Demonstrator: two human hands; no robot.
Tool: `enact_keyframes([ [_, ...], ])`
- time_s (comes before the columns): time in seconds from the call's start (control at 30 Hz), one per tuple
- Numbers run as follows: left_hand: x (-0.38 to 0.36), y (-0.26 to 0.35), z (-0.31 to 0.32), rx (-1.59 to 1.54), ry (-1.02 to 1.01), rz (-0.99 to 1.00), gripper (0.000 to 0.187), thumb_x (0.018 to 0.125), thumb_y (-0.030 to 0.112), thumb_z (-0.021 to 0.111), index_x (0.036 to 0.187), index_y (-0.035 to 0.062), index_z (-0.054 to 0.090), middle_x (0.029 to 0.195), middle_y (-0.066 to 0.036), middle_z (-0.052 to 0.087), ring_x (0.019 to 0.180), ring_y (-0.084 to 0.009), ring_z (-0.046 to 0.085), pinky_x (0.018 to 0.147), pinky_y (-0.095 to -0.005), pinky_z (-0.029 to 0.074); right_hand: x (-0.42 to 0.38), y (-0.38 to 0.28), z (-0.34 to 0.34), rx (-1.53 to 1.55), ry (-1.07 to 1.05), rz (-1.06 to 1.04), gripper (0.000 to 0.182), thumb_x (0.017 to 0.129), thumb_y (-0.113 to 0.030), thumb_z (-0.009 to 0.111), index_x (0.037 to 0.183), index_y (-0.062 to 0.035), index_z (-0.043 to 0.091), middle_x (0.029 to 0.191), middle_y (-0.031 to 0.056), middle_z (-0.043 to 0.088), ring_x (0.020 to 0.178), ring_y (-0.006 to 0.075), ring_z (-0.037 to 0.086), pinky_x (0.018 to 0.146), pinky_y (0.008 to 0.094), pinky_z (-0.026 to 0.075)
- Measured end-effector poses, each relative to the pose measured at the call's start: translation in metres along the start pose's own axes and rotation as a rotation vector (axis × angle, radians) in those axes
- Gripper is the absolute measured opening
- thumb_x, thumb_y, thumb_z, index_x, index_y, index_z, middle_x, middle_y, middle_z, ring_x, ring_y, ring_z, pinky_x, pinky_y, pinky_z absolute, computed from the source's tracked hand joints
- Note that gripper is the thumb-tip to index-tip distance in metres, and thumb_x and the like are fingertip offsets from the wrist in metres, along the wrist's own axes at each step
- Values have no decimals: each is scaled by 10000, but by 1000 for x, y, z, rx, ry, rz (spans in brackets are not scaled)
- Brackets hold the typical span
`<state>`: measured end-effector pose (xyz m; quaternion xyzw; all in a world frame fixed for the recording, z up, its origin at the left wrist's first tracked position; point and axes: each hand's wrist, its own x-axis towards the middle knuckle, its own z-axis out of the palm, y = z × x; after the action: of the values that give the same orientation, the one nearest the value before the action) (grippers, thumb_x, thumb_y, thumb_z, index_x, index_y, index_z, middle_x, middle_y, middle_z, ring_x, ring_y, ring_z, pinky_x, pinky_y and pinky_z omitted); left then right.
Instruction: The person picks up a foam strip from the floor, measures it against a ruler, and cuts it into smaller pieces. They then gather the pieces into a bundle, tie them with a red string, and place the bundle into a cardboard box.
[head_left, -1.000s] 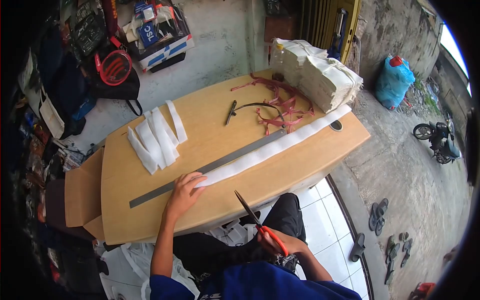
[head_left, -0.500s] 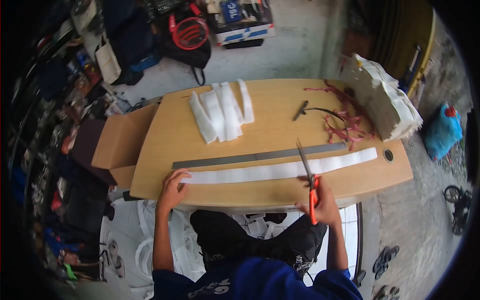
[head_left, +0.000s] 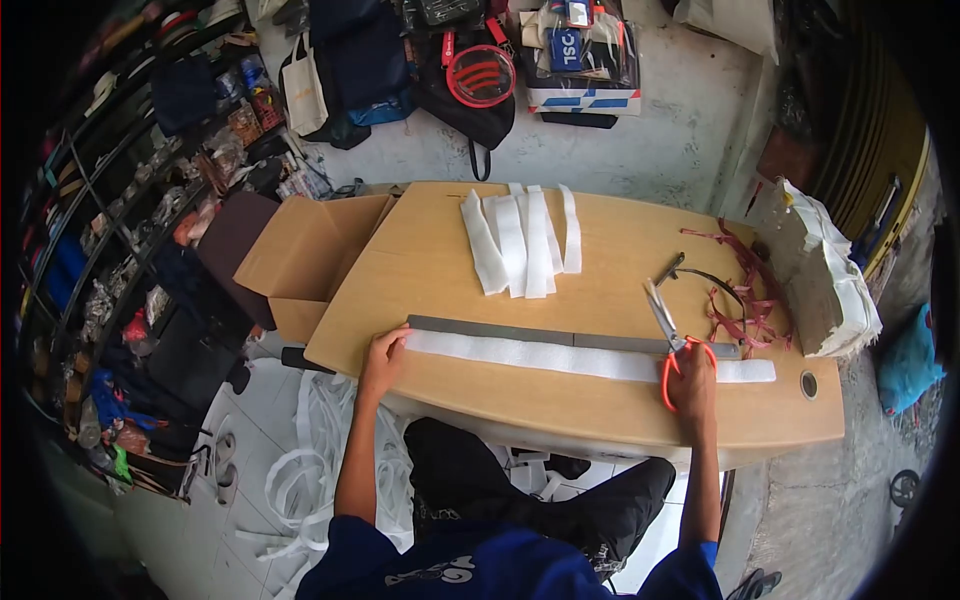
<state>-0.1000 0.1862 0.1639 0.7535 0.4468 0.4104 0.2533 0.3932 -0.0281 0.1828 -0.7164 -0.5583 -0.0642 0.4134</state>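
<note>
A long white foam strip [head_left: 540, 359] lies across the front of the wooden table, against the near edge of a grey metal ruler [head_left: 490, 331]. My left hand [head_left: 384, 362] is at the strip's left end, its fingertips pressed on the strip and the ruler's end. In my right hand [head_left: 694, 388] are orange-handled scissors [head_left: 673, 337], blades slightly apart and pointing up and left over the ruler. That hand rests over the strip's right part and hides some of it. Several shorter white strips [head_left: 512, 243] lie in a bunch farther back.
On the table [head_left: 620, 250], red scraps [head_left: 740, 310] and a black strap [head_left: 712, 276] lie at the right, beside a white block-like stack [head_left: 815, 270]. An open cardboard box [head_left: 310, 250] stands at the left. White strips [head_left: 310, 470] lie tangled on the floor.
The view has shifted, so the table sits farther right. The ruler and strip now lie together, where a gap separated them. My right hand with the scissors has come down over the strip.
</note>
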Motion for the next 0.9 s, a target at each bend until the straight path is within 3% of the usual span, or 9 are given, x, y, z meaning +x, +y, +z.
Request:
enact_keyframes([
  [0.17, 3, 21, 1, -79, 108, -194, 227, 857, 79, 674, 1070, 3, 678, 1076, -156, 672, 971, -210, 642, 827, -312, 513, 2, -5, -10, 18, 56, 19, 454, 718, -123, 820, 983, 13, 476, 828, 201, 614, 791, 388, 594, 691, 446, 468],
  [0.27, 7, -5, -1, 74, 94, -135, 269, 817, 117, 730, 1059, 7, 690, 1011, -139, 659, 910, -209, 637, 810, -303, 510, 6, -7, -16, 72, 14, 125, 455, 709, -104, 832, 969, 9, 476, 825, 163, 590, 720, 325, 579, 668, 398, 466],
  [0.3, 6, -14, -2, 75, 94, -140, 269, 817, 117, 730, 1059, 7, 690, 1011, -139, 659, 910, -209, 637, 810, -303, 510, 7, -7, -17, 95, -31, 193, 517, 700, -181, 852, 1015, 10, 489, 853, 187, 612, 803, 364, 592, 707, 436, 467],
  [0.4, 9, -17, -1, 42, 76, -137, 282, 800, 119, 742, 1055, 9, 695, 971, -111, 640, 869, -208, 624, 799, -295, 506, 6, 5, -10, 19, 19, 95, 499, 685, -128, 855, 987, 9, 481, 810, 142, 592, 717, 302, 580, 665, 388, 468],
  [0.53, 10, -3, -2, 48, 105, -147, 286, 771, 83, 741, 1046, 13, 701, 955, -101, 642, 839, -188, 609, 781, -295, 497, 11, 9, -14, -46, -19, 130, 557, 665, -183, 875, 1015, 5, 484, 828, 146, 617, 753, 311, 602, 688, 400, 480],
  [0.6, 12, -8, 0, 35, 88, -150, 288, 761, 71, 739, 1040, 11, 703, 942, -95, 645, 826, -181, 604, 774, -294, 494, 12, 17, -11, -66, -15, 77, 630, 626, -276, 895, 1040, -3, 508, 901, 179, 630, 843, 366, 604, 739, 444, 478],
  [0.67, 14, -21, -1, -7, 74, -200, 282, 758, 57, 728, 1035, 7, 704, 905, -84, 648, 816, -172, 601, 768, -289, 490, 17, 17, -11, -60, -29, 64, 623, 605, -295, 904, 961, -9, 482, 852, 163, 629, 824, 360, 608, 719, 439, 484],
  [0.9, 18, -20, -3, -58, 63, -285, 273, 765, 11, 687, 1036, -11, 704, 893, -60, 661, 770, -123, 579, 713, -258, 487, 20, 16, -13, -39, -53, 116, 640, 592, -309, 912, 949, -15, 470, 827, 155, 610, 790, 346, 593, 700, 428, 477],
])
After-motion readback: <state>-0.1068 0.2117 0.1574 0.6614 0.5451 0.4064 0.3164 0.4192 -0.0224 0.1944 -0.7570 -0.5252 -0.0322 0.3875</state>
